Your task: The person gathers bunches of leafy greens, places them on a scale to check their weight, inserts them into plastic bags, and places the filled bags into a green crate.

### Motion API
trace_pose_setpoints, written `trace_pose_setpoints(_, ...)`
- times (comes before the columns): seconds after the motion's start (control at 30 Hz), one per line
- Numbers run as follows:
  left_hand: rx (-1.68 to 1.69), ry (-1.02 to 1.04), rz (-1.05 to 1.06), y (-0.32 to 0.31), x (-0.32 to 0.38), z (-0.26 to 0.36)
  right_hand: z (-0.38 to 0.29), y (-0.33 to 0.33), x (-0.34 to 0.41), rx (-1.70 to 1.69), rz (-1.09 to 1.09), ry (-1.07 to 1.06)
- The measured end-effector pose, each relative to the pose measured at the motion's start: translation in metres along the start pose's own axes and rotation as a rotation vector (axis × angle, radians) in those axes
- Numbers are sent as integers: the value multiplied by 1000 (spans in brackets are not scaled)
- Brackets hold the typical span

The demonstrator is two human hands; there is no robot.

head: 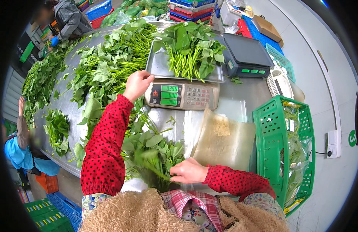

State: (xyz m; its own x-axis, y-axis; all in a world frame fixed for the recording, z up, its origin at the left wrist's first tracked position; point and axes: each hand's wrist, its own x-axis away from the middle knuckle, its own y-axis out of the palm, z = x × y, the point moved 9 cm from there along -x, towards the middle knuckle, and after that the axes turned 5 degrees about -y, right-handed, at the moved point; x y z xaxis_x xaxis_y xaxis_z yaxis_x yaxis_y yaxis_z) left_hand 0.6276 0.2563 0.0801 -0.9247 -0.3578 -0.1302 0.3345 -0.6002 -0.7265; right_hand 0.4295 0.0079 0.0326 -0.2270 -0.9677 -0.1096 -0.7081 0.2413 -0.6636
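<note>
My left hand (137, 85) is at the front left corner of a metal weighing tray (157, 68), fingertips at its rim. Whether the fingers grip the rim or only touch it, I cannot tell. A bunch of leafy green stems (190, 55) lies on the tray, which sits on a digital scale (183, 94) with lit green displays. Close to my body, my right hand (189, 172) pinches a leafy stem (155, 168), blurred by motion. It is over a small heap of loose greens (155, 145) on the metal table (225, 101).
A large pile of greens (109, 63) spreads left of the scale. Plastic sheets (225, 142) lie at the right, beside a green crate (267, 145) holding bagged greens. A second scale (248, 55) stands behind. Two other people (70, 20) work along the table's left side.
</note>
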Motion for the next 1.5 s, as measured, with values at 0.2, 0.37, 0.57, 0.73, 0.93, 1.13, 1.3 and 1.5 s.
trace_pose_setpoints(0.2,-26,54,31,6,1,19,83,-157,-15,-141,576,364)
trace_pose_setpoints(0.37,-17,127,159,41,-56,70,98,-167,-54,-198,585,365)
trace_pose_setpoints(0.57,-15,24,205,76,-102,59,109,-142,-63,-350,561,380)
trace_pose_setpoints(0.73,528,2,348,74,-79,33,143,-139,-10,-512,625,496)
trace_pose_setpoints(0.93,1158,-172,-20,85,-60,30,155,-160,-21,-595,757,432)
trace_pose_setpoints(1.13,954,-3,-66,103,-71,35,168,-259,-128,-65,907,342)
trace_pose_setpoints(1.3,888,-148,-271,106,-60,45,217,-251,-136,-347,843,382)
trace_pose_setpoints(1.5,249,116,105,82,-99,54,203,-230,-124,169,902,213)
